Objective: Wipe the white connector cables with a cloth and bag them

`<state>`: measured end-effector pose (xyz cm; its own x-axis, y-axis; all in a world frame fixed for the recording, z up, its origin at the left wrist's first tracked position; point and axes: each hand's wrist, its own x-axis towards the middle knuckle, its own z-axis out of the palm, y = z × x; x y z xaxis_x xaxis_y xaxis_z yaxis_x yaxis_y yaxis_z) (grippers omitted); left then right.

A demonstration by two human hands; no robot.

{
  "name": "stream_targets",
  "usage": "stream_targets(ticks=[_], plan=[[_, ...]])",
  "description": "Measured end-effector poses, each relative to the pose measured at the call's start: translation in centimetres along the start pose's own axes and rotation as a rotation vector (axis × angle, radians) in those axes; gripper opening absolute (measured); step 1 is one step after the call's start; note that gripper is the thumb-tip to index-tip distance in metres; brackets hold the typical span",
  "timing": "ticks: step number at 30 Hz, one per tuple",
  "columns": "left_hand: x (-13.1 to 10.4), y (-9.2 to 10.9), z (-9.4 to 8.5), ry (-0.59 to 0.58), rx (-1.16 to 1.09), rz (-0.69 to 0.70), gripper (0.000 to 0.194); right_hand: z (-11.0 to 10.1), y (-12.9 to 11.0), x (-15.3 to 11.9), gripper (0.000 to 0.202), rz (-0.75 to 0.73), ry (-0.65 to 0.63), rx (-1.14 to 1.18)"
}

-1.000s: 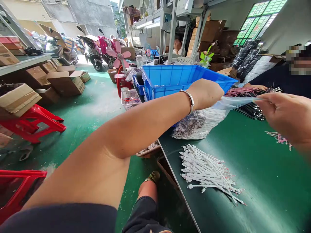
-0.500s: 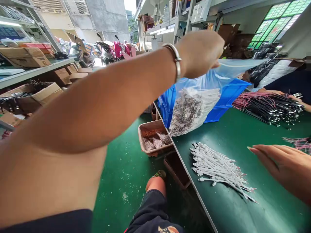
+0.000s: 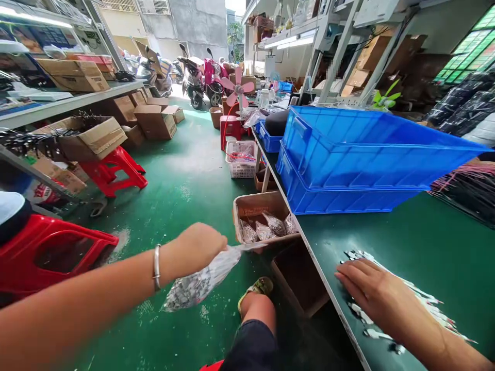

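Clear plastic bag [image 3: 204, 281] with white and grey contents is gripped near its neck by the left hand [image 3: 197, 247], fingers curled tight around the film; it is suspended above the green floor [image 3: 185, 190], left of the table [image 3: 359, 232]. White cables [image 3: 423, 293] on the tabletop are partly covered by the right hand [image 3: 371, 288], palm down, fingers straight and side by side; contact cannot be determined. Smaller bags [image 3: 265, 232] are contained in a brown basket [image 3: 236, 219] beside the table edge.
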<state>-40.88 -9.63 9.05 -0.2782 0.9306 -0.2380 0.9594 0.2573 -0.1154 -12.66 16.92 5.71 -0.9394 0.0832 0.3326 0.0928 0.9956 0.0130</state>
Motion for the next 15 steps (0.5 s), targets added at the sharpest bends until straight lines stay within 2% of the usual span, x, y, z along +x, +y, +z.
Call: stream_targets(ticks=[2,3,4,6,10,15], plan=[[1.0,-1.9,5.9,-0.105,-0.101,-0.086,0.027,2.4,-0.4,0.8,0.024,-0.026,-0.062,-0.008],[1.6,-3.0,8.3,-0.128,-0.114,-0.114,0.028,3.6,-0.3,1.1,0.025,-0.036,-0.097,-0.021],[2.2,-4.1,10.3,-0.148,-0.128,-0.140,0.029,4.8,-0.2,1.4,0.028,-0.028,-0.103,-0.040],[3.7,-6.1,13.1,-0.165,-0.146,-0.186,0.033,6.9,0.3,1.9,0.040,-0.018,-0.131,-0.074],[8.0,-9.2,15.6,-0.134,-0.194,-0.268,0.041,9.8,1.4,3.2,0.067,-0.013,-0.172,-0.130],[16.6,-11.6,17.1,-0.058,-0.274,-0.357,0.046,12.0,1.5,4.1,0.084,-0.019,-0.129,-0.180]])
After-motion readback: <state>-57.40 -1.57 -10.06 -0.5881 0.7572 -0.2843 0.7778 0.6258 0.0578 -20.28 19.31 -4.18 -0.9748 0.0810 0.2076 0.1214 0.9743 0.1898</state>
